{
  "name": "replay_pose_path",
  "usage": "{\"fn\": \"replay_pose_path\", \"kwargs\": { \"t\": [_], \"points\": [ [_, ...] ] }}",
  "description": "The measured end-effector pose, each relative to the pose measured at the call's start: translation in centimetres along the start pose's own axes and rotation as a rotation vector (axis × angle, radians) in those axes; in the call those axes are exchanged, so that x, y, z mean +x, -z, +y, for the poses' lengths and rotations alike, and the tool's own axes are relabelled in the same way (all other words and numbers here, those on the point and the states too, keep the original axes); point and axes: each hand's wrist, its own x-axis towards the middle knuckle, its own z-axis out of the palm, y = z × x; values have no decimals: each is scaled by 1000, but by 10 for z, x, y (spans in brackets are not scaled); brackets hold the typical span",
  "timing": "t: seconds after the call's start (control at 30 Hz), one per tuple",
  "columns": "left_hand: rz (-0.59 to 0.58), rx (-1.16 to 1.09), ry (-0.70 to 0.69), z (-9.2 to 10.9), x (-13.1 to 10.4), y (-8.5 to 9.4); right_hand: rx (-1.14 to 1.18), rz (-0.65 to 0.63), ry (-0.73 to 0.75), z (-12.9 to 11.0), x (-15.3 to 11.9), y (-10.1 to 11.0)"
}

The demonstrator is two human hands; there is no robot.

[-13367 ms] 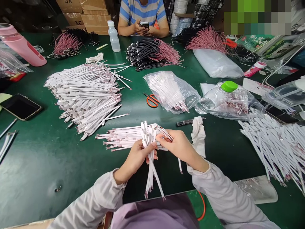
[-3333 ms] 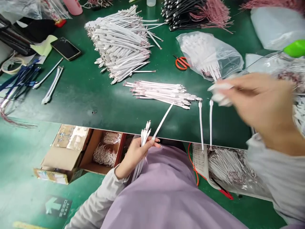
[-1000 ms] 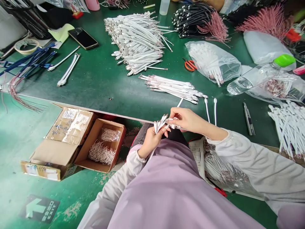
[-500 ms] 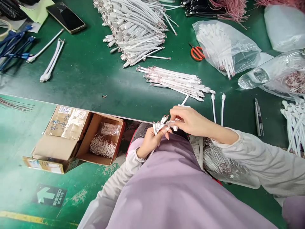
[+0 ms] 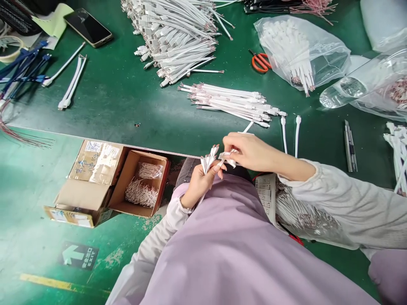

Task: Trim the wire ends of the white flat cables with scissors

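Observation:
A bundle of short white cables [image 5: 208,158] is in my left hand [image 5: 201,181], its fingers wrapped round it and the wire ends pointing up. My right hand [image 5: 243,149] pinches a white piece [image 5: 229,157] just right of the bundle; whether it is tape or cable I cannot tell. Both hands are close together at the table's front edge, above my lap. Beyond them lies a small pile of white cables [image 5: 232,101] on the green table [image 5: 108,93]. Two single white cables [image 5: 297,136] lie to the right of that pile.
A large heap of white cables [image 5: 178,38] is at the back. Orange scissors [image 5: 261,62], a bagged cable bundle [image 5: 289,46] and a cutter knife [image 5: 350,146] lie rightward. A phone [image 5: 88,27] is at the back left. Cardboard boxes [image 5: 116,199] stand below the table edge.
My right hand has moved slightly up and away from the bundle, and the bundle's wire ends show more upright in my left hand. The view has shifted a little.

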Motion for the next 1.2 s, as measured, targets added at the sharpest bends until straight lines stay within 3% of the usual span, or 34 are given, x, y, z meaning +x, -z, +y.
{"fn": "replay_pose_path", "kwargs": {
  "t": [0.1,0.3,0.43,0.57,0.7,0.83,0.93,1.07,1.2],
  "points": [
    [-46,-109,64,10,1,1,20,103,11,6,-6,1],
    [-131,-281,262,25,0,5,-21,112,202,0,-11,-8],
    [-65,-77,205,36,-5,2,-79,34,157,-4,-4,-3],
    [-12,40,156,39,-8,1,9,-30,42,-7,1,1],
    [-1,45,121,28,-6,3,52,-73,125,-12,-1,-7],
    [-48,-104,105,25,-4,4,-45,-63,150,-11,-3,-8],
    [-92,-164,135,34,-5,5,-161,41,112,-1,-5,11],
    [-150,-38,211,56,-11,16,-422,311,-12,21,-30,62],
    [-384,156,296,84,-12,30,-587,699,-379,46,-91,114]
  ]
}}
